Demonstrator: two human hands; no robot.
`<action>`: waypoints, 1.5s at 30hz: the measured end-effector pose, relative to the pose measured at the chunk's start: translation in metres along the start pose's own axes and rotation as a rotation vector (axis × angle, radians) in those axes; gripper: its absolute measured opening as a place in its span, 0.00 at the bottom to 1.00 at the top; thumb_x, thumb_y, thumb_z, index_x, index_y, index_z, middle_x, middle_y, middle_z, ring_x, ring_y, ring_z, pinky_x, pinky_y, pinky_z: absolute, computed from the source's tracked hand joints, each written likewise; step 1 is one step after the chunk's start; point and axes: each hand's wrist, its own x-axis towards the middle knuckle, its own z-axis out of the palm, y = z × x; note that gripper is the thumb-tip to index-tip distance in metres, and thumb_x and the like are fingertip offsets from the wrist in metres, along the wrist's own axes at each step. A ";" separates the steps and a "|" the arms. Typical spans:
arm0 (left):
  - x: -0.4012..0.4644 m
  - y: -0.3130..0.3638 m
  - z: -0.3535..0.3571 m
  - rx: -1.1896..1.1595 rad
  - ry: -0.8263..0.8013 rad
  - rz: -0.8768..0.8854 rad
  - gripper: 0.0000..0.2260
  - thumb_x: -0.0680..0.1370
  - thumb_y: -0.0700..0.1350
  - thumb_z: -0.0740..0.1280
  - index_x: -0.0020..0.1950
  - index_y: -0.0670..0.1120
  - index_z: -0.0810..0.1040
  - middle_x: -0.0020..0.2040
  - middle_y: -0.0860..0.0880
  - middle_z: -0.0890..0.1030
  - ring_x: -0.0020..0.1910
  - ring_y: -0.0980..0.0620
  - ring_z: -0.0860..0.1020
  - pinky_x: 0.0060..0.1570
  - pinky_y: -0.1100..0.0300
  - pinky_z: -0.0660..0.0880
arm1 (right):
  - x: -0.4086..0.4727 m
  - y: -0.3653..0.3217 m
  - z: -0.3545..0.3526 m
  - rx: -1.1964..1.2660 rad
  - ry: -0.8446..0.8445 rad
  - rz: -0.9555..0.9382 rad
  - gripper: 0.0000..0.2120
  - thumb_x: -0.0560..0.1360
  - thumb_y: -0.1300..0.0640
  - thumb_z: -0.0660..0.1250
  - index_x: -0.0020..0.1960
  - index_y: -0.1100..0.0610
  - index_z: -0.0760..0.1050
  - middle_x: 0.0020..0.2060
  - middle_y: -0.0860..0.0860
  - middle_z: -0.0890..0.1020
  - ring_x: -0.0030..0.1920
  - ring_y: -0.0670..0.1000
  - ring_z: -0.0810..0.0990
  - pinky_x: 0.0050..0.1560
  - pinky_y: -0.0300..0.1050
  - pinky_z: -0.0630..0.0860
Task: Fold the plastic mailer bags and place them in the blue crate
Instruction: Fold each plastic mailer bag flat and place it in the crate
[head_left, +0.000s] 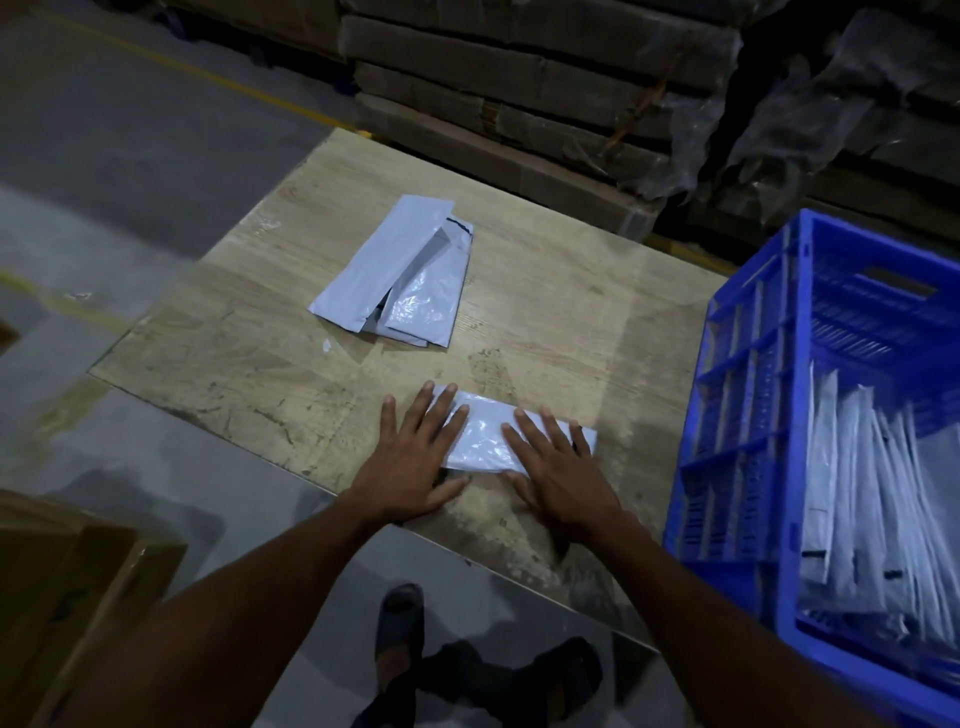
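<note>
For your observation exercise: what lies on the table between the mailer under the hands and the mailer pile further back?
Bare tabletop separates folded mailer and pile, head view.

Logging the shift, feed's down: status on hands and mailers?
Left hand and right hand flat, pressing folded mailer. Loose mailers wait mid-table. Blue crate at right, part filled. Nothing blocking.

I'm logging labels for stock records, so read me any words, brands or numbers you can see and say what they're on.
No text can be read in this picture.
Folded mailer bag under both hands: plain, no print showing.
Mailer bags farther back on the table: a dark mark near the top edge, too small to read.
Blue crate and cardboard stacks: no label visible.
</note>
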 end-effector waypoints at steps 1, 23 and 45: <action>-0.002 -0.001 0.004 0.001 0.012 -0.001 0.38 0.80 0.64 0.60 0.84 0.47 0.55 0.85 0.41 0.51 0.83 0.36 0.48 0.72 0.24 0.54 | 0.001 0.000 -0.001 0.015 0.004 0.003 0.32 0.83 0.37 0.39 0.80 0.52 0.59 0.79 0.54 0.63 0.76 0.64 0.64 0.69 0.72 0.66; -0.003 0.005 0.004 -0.152 0.238 -0.280 0.38 0.82 0.57 0.57 0.85 0.47 0.41 0.84 0.37 0.51 0.82 0.36 0.55 0.77 0.36 0.57 | 0.000 0.009 -0.083 -0.064 0.228 -0.328 0.27 0.73 0.62 0.69 0.72 0.56 0.69 0.75 0.53 0.64 0.54 0.60 0.78 0.32 0.56 0.80; -0.007 0.004 0.003 0.034 0.136 -0.094 0.34 0.83 0.63 0.53 0.85 0.48 0.53 0.85 0.45 0.49 0.84 0.44 0.48 0.70 0.23 0.53 | 0.012 -0.025 -0.012 0.126 -0.004 -0.180 0.26 0.79 0.49 0.50 0.73 0.56 0.69 0.79 0.54 0.64 0.80 0.54 0.57 0.78 0.62 0.46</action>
